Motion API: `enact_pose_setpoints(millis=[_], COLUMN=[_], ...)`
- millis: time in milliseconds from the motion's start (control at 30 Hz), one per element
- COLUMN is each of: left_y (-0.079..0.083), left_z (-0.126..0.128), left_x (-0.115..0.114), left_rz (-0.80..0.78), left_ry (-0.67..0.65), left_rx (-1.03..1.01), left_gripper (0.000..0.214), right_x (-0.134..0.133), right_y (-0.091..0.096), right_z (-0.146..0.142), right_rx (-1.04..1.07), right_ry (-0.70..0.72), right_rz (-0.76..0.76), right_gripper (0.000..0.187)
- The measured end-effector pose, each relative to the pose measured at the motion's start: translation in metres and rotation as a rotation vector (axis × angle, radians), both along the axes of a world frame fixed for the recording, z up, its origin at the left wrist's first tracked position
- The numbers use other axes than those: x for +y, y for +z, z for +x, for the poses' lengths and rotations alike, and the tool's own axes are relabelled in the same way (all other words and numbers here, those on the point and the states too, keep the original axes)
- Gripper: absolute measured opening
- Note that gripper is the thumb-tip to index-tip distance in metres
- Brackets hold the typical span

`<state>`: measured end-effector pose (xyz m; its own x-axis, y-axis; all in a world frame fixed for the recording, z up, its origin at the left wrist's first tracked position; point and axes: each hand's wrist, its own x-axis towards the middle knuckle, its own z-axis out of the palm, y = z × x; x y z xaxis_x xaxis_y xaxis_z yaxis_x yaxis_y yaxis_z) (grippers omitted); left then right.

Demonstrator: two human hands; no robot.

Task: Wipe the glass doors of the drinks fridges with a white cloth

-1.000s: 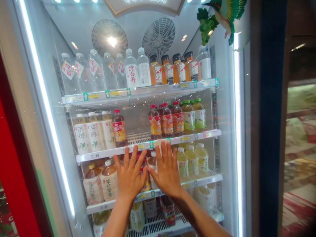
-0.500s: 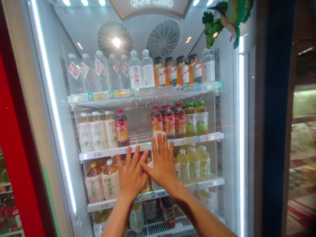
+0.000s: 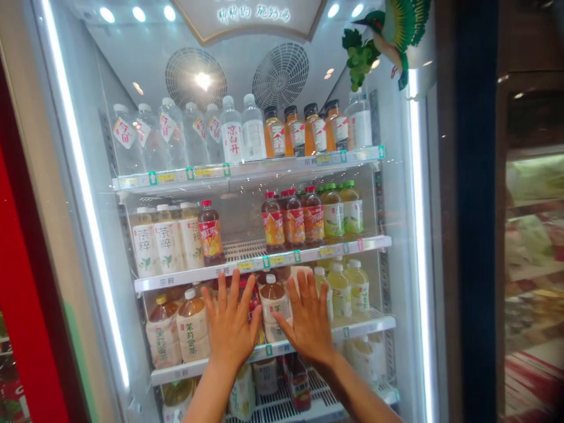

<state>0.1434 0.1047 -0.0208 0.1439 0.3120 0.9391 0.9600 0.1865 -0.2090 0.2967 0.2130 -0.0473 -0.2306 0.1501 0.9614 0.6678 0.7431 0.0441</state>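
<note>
In the head view, a glass-fronted drinks cooler stands ahead with bottles on its shelves. My left hand [image 3: 231, 320] is raised flat toward the glass, back of the hand to me, fingers spread and holding nothing. Beside it my right hand [image 3: 309, 314] lies flat the same way, fingers apart. A pale patch [image 3: 299, 272] shows behind its fingertips; I cannot tell whether it is a cloth or a reflection. Between my hands stands a jasmine tea bottle [image 3: 275, 308] with a white cap, behind the glass. Both palms are hidden.
Clear water bottles [image 3: 170, 126] and orange drinks [image 3: 315, 129] fill the top shelf. Red-capped iced tea [image 3: 273, 223] stands on the shelf below. Bright light strips [image 3: 86, 194] run down both sides. A bird decoration [image 3: 392, 41] hangs at the upper right.
My right hand has moved down and to the right, away from my left hand, uncovering the jasmine tea bottle. The pale patch has moved with it. The view has shifted slightly.
</note>
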Motion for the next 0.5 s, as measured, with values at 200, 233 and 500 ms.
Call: enact_pose_setpoints(millis=[200, 233, 500], left_y=[-0.009, -0.009, -0.011], left_z=[0.023, 0.028, 0.086], left_x=[0.016, 0.019, 0.054], left_rz=[0.046, 0.05, 0.003], left_ry=[-0.005, -0.004, -0.001], left_rx=[-0.086, -0.098, -0.084], left_gripper=[0.07, 0.07, 0.07], right_x=[0.035, 0.038, 0.063], right_y=[0.048, 0.049, 0.009], right_z=[0.038, 0.043, 0.088], right_rx=[0.084, 0.082, 0.027], right_ry=[-0.044, -0.041, 0.005], right_rz=[-0.011, -0.013, 0.027], right_gripper=[0.087, 0.085, 0.077])
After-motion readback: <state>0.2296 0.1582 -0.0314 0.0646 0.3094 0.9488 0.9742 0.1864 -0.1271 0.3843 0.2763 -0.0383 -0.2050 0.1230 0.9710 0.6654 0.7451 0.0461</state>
